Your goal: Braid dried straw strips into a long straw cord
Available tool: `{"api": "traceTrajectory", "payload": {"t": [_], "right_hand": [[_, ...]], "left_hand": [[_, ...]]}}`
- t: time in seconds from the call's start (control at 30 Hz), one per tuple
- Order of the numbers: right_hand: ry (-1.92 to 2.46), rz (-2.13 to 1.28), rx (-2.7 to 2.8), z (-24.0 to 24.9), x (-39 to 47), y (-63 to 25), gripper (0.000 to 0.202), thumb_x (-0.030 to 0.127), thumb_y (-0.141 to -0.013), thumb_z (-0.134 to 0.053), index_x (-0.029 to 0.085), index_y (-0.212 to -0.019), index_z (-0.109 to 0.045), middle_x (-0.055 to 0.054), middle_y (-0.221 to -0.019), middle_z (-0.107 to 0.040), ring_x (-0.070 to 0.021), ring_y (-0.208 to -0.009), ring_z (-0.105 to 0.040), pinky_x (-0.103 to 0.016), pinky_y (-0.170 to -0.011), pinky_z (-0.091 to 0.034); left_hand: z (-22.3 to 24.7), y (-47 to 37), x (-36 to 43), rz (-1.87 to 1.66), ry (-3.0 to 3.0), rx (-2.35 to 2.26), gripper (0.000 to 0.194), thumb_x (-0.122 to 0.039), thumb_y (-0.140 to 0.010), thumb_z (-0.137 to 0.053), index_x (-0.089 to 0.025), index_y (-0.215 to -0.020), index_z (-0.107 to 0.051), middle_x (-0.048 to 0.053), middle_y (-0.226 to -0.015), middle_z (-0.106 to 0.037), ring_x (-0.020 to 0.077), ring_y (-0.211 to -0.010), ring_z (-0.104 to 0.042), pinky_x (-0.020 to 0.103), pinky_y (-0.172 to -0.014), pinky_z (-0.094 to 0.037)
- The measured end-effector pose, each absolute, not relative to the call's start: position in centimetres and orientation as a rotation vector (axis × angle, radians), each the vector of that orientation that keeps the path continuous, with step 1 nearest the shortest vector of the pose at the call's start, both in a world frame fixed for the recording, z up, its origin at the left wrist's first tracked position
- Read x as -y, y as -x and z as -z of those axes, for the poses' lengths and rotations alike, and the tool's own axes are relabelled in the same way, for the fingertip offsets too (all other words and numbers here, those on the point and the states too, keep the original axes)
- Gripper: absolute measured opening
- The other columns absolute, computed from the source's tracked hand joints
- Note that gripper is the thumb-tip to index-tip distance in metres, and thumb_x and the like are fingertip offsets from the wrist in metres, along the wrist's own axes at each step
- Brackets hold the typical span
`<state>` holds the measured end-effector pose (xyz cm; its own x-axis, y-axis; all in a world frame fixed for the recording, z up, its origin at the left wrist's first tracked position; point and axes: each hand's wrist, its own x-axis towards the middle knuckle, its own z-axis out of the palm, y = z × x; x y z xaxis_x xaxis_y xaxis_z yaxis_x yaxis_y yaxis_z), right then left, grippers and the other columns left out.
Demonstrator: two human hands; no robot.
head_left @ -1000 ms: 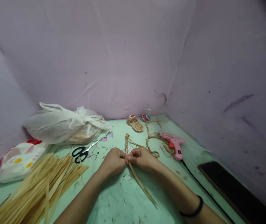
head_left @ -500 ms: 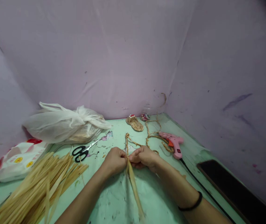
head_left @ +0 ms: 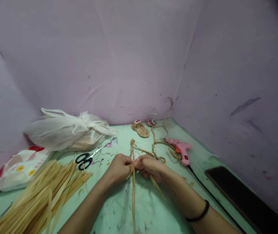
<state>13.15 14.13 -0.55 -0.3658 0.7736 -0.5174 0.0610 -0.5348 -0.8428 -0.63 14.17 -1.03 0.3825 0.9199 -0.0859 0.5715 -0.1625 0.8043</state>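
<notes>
A tan braided cord [head_left: 133, 150] runs from a bend on the table down to my two hands, which meet at its near end. My left hand [head_left: 119, 167] is closed in a pinch on the braid from the left. From the right, my right hand [head_left: 150, 166] pinches at the same spot, and a strand end [head_left: 157, 188] sticks out below its fingers. Between the hands a loose straw strand [head_left: 133, 201] hangs straight toward me. The fingertips partly hide where the strands cross. The rest of the braid trails right, past my right hand.
Straw strips [head_left: 38, 195] lie in a pile at left, beside black-handled scissors [head_left: 86, 160]. Behind are a white plastic bag [head_left: 68, 130] and a printed bag [head_left: 21, 169]. A woven slipper-shaped piece [head_left: 141, 130], a bead container [head_left: 151, 122], a pink glue gun [head_left: 181, 149] and a dark phone-like slab [head_left: 236, 191] also lie there.
The strands at the braid's end have shifted: one now hangs straight down, while another sticks out below my right hand. Both hands stay at nearly the same place.
</notes>
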Motion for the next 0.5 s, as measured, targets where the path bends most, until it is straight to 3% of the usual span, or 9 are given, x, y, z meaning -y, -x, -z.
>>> {"api": "traceTrajectory", "payload": {"t": [0.17,0.3,0.5], "right_hand": [[1.527,-1.692,1.328,0.9,-14.4,-13.5,0.011,0.012,-0.058,-0.054,0.015,-0.051,-0.047,0.008,-0.036,-0.037,-0.0023,-0.030,-0.022,-0.020,-0.034,-0.012],[1.538,-1.583,1.369,1.1,-14.4,-13.3,0.012,0.009,-0.055,-0.055,0.016,-0.052,-0.046,0.007,-0.038,-0.045,-0.0022,-0.031,-0.025,-0.019,-0.035,-0.015],[1.465,-1.728,1.119,1.2,-14.2,-13.1,0.015,0.006,-0.052,-0.049,0.017,-0.053,-0.040,0.008,-0.035,-0.043,-0.0027,-0.030,-0.021,-0.019,-0.035,-0.011]], "left_hand": [[0.8,1.6,-14.7,-0.395,-1.924,-1.213,0.015,-0.022,-0.061,-0.040,-0.014,-0.050,-0.046,-0.004,-0.049,-0.029,0.0067,-0.047,-0.026,0.019,-0.044,-0.021],[-0.1,1.9,-15.0,-0.359,-1.945,-1.409,0.015,-0.023,-0.057,-0.045,-0.013,-0.047,-0.049,-0.004,-0.044,-0.034,0.0079,-0.045,-0.032,0.020,-0.044,-0.023],[-1.9,-0.7,-12.4,-0.313,-1.934,-1.760,0.015,-0.025,-0.059,-0.051,-0.013,-0.050,-0.055,0.000,-0.044,-0.043,0.0121,-0.049,-0.042,0.022,-0.049,-0.027]]}}
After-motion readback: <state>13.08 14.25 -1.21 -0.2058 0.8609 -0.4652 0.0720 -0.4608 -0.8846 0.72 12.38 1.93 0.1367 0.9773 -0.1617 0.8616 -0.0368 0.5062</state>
